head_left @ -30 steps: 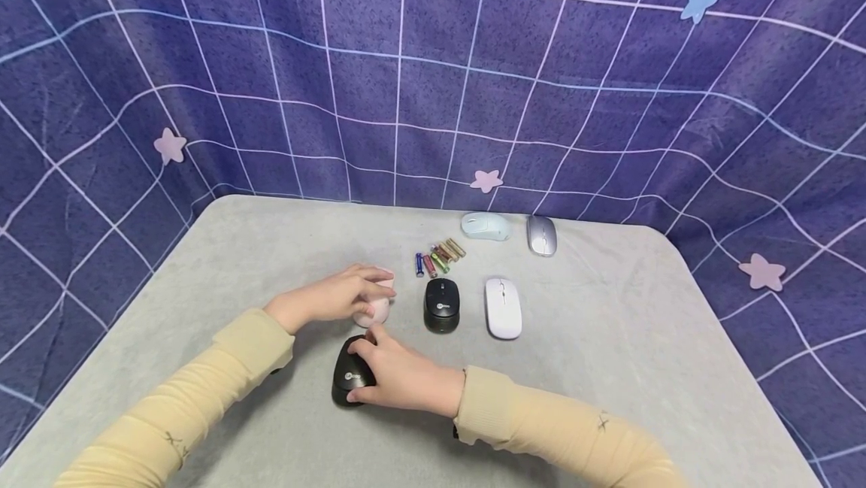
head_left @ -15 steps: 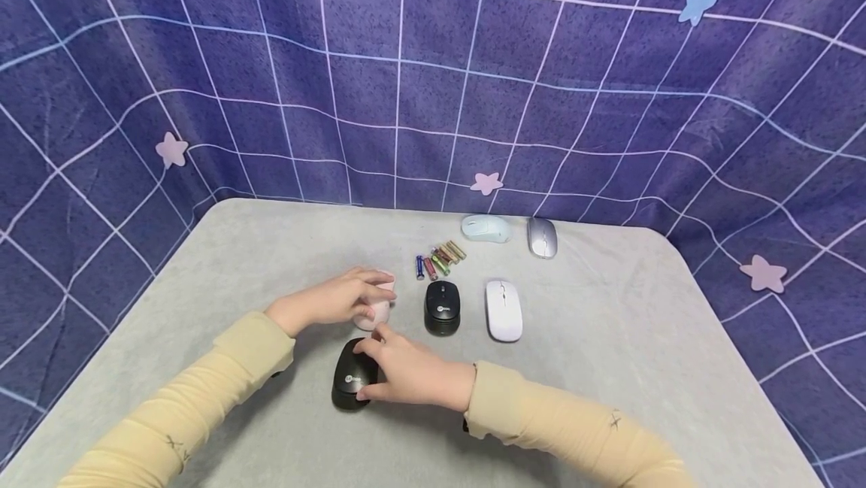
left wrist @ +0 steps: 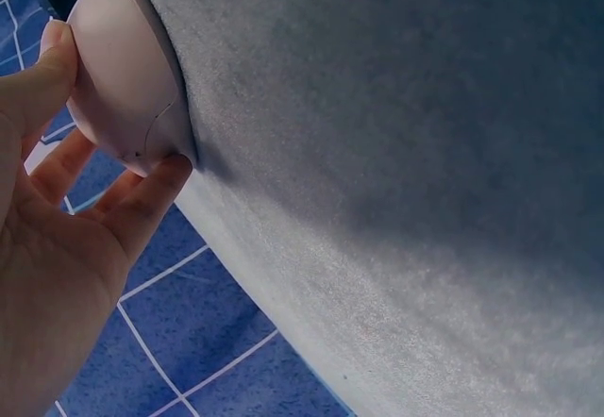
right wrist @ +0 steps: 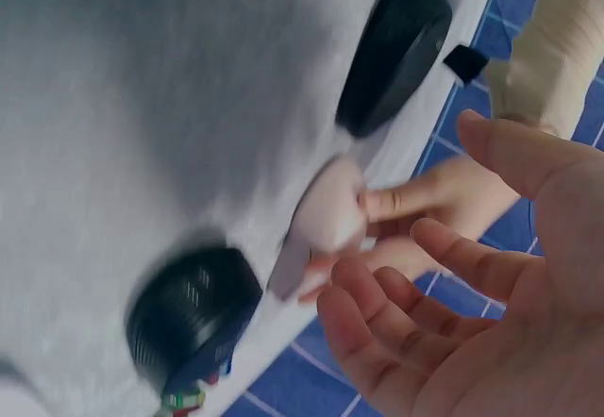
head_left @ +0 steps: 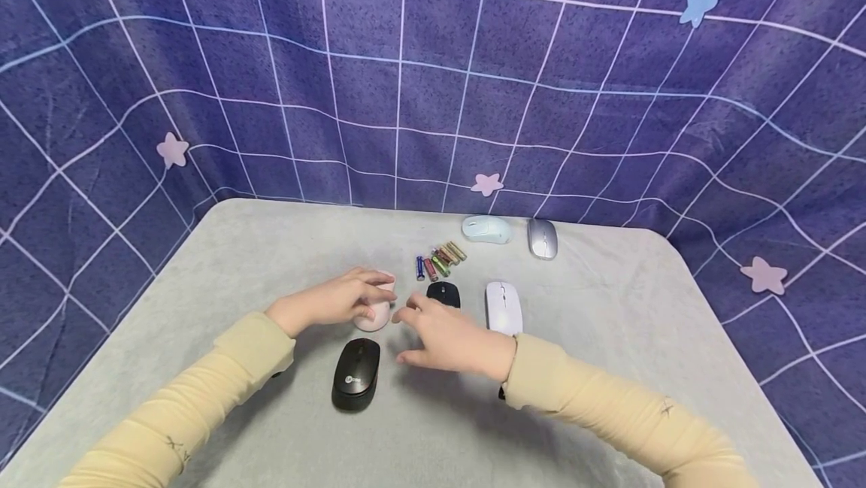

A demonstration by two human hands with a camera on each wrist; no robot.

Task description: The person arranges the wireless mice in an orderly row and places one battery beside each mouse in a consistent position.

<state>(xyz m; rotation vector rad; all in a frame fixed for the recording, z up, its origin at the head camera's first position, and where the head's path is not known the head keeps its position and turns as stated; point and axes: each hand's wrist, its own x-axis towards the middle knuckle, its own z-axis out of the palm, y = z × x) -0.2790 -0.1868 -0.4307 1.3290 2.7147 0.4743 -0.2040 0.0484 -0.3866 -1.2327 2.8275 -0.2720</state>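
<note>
My left hand (head_left: 331, 300) grips a pale pink computer mouse (head_left: 374, 316) on the table. In the left wrist view, the thumb presses one side of the pink mouse (left wrist: 123, 63) and fingertips hold its other side. Nothing is in my right hand (head_left: 456, 337), which hangs over the table with fingers spread and loosely bent. It covers part of a black mouse (head_left: 443, 292) in the middle. A second black mouse (head_left: 356, 374) lies nearer, left of the right hand's fingertips. The right wrist view shows both black mice, blurred, beyond the right hand (right wrist: 453, 313).
A white mouse (head_left: 504, 306) lies to the right, partly behind the right wrist. Several small coloured batteries (head_left: 431, 269) sit in a cluster behind the middle black mouse. At the back edge are a light blue mouse (head_left: 487, 229) and a grey mouse (head_left: 543, 239). A curtain (head_left: 433, 82) surrounds the table.
My right hand has let go of the near black mouse and moved right and away, now over the middle black mouse. My left hand still holds the pink mouse in the same spot.
</note>
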